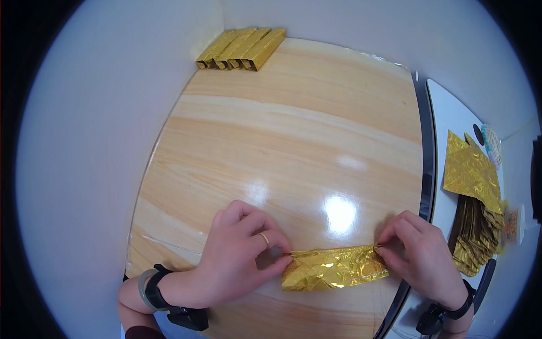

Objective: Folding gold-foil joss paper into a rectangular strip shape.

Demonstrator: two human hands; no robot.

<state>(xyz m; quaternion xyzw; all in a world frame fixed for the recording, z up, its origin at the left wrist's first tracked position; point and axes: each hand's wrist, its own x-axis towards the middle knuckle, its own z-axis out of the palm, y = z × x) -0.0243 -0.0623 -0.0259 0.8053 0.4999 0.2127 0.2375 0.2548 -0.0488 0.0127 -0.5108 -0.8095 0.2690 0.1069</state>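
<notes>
A strip of shiny gold foil paper (336,270), folded lengthwise, lies near the front edge of the wooden table (271,152). My left hand (240,248), with a ring on one finger, pinches the strip's upper left corner between thumb and fingertips. At the upper right corner, my right hand (415,251) pinches the same edge. The strip's upper edge runs nearly straight between the two pinches. Black straps with dark modules circle both wrists.
Several folded gold foil pieces (241,50) sit side by side in the far left corner. On a white surface (443,118) to the right lie a fanned stack of gold foil sheets (477,234) and a loose gold sheet (471,166). A small clear container (512,224) stands beyond. Pale walls border the table.
</notes>
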